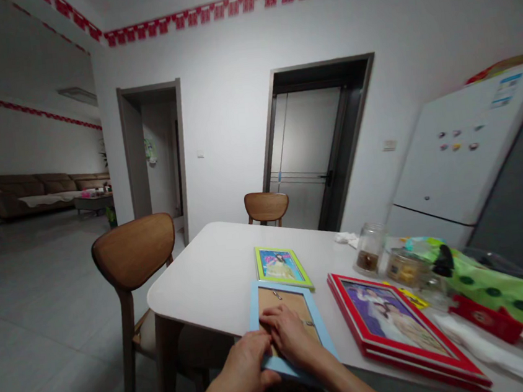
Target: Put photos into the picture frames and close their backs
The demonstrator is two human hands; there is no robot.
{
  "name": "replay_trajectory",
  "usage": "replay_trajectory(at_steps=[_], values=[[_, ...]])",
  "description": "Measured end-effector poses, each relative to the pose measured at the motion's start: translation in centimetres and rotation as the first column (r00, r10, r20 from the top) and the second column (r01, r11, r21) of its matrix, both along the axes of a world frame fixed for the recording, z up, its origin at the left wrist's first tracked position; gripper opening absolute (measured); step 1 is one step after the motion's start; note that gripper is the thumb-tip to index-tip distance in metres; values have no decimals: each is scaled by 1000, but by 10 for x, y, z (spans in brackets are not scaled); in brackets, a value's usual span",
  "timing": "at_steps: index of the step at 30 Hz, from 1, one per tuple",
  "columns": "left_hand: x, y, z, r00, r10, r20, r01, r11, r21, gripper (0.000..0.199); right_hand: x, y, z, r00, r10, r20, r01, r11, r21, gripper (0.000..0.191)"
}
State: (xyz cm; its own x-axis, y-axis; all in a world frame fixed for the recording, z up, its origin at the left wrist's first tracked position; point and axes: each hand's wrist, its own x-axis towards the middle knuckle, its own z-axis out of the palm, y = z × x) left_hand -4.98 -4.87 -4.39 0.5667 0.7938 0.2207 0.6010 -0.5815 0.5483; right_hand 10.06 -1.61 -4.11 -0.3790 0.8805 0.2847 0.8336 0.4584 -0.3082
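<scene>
A light blue photo frame (325,333) lies face down at the table's near edge, its brown backing board (295,300) facing up. Small metal clips (277,295) show on the backing. My left hand (247,363) is closed on the frame's left side, with the thumb low near the corner. Across the backing lies my right hand (289,335), its fingers bent together beside the left fingertips; what they pinch, if anything, is hidden. Just beyond, a lime-green photo frame (306,272) lies picture up, touching or nearly touching the blue one.
Stacked red photo frames (364,335) lie to the right on the white table (204,277). Behind them stand a glass jar (370,250), a second jar (404,266) and a green plastic bag (491,290). Wooden chairs (136,253) stand at the left and far sides.
</scene>
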Motion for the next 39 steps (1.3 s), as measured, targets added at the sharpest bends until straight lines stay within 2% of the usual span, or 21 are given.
replay_trajectory(at_steps=[3,5,8,11,16,20,23,25,27,30,32,34,36,37,39], values=[[0,-1,0,1000,3,7,-3,1000,0,28,2,-2,-1,998,58,-18,-58,998,6,25],[-1,-2,1,1000,10,-1,-10,1000,-9,29,6,0,-3,999,39,-31,-39,999,9,27],[-2,-5,5,999,16,-36,-17,999,-42,30,16,14,-6,982,-165,-90,167,986,6,29],[-2,-8,10,999,0,-51,-5,996,-88,35,30,35,-9,926,-358,-117,356,934,-43,27],[1,-12,12,998,-26,-55,18,989,-145,39,40,62,-16,846,-525,-89,515,849,-114,26],[2,-12,11,997,-29,-69,19,989,-145,42,38,70,-18,787,-612,-76,602,790,-120,21],[2,-12,13,992,-22,-124,5,991,-136,44,37,71,-17,761,-641,-96,633,767,-108,18],[5,-11,13,984,-33,-174,13,993,-120,47,37,71,-15,763,-634,-130,624,774,-110,17],[13,-11,11,972,-51,-230,33,996,-81,48,39,68,-12,782,-596,-183,584,803,-119,20],[34,-10,2,953,-104,-283,104,994,-15,48,46,58,-6,813,-501,-296,488,864,-122,23],[45,-10,-6,952,-132,-276,136,991,-6,48,57,47,-2,808,-451,-380,440,890,-120,22],[48,-10,-8,962,-131,-238,133,991,-8,47,73,35,1,771,-436,-464,430,894,-126,24],[43,-10,-3,983,-102,-151,105,994,13,46,90,21,5,712,-452,-537,458,879,-134,32],[39,-10,3,994,-83,-72,86,996,27,46,96,13,6,647,-472,-599,484,861,-156,35],[35,-10,21,986,-36,165,31,999,31,42,99,-3,6,434,-503,-748,506,823,-260,37]])
